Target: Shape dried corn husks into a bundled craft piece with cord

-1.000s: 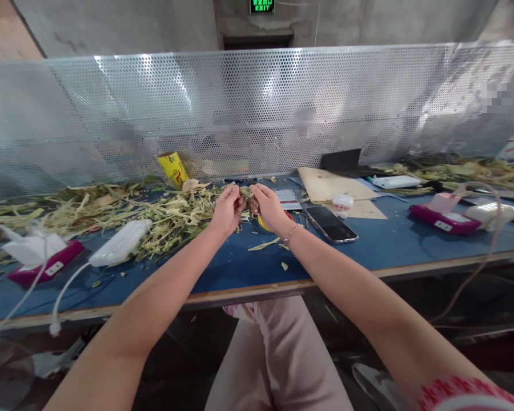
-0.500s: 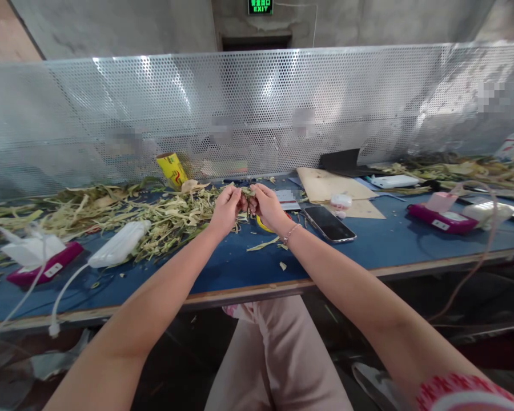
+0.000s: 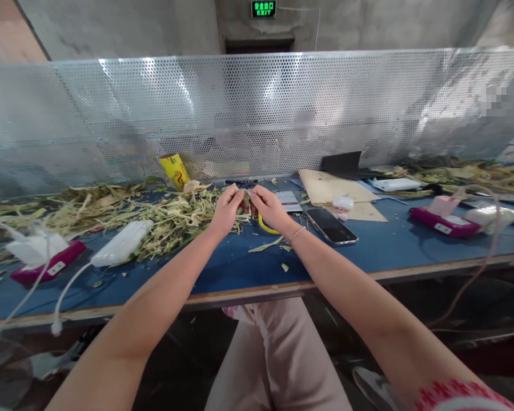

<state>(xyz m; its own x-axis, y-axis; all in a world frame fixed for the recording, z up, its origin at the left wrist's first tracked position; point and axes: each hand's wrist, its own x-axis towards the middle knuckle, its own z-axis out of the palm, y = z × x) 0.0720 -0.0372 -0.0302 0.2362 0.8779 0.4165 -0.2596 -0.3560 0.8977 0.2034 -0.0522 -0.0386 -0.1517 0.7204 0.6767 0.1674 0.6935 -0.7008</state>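
My left hand and my right hand meet above the blue table, fingers pinched together on a small greenish plant piece held between them. A heap of pale green husk strips lies just left of and behind the hands. Under my right hand a yellow ring-shaped thing shows on the table. A thin bracelet sits on my right wrist.
A black phone lies right of my hands, with cardboard behind it. A yellow roll leans at the perforated metal screen. White charger and pink-based devices sit at both sides. More husks lie far right.
The hands have stayed together at the same spot, working the small piece; the right hand has lifted slightly, uncovering more of the yellow ring.
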